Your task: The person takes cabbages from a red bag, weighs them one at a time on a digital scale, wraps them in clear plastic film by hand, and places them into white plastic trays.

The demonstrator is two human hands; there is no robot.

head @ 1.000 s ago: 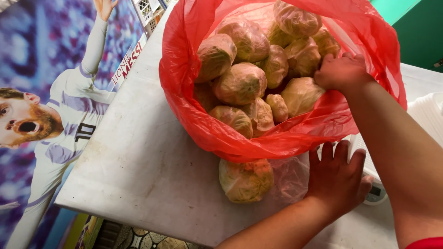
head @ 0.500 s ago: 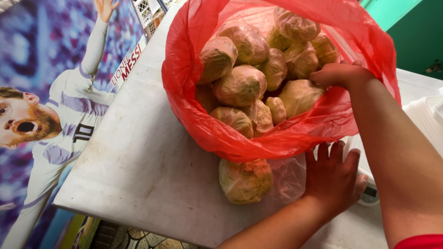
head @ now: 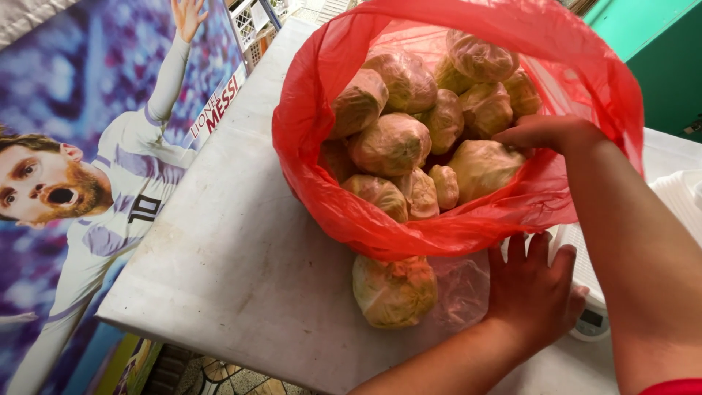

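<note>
Right hand [head: 545, 133]: fingers together, resting on a wrapped bundle [head: 482, 168] inside the red bag [head: 439, 227]. Left hand [head: 532, 289]: fingers spread flat on clear plastic [head: 461, 289] beside a loose bundle [head: 395, 291]; white desk [head: 241, 241].

— How was the light?
— Bright, even daylight; the red bag [head: 453, 212] glowed translucent and threw only a soft shadow onto the white table [head: 241, 256] below it.
— Any blur?
— Little; edges left of the bag looked slightly stretched.

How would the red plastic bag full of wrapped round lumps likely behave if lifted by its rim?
The red bag looks thin and floppy, so it would probably sag. Packed with wrapped lumps, it seems heavy and might stretch. The right hand is at its rim.
</note>
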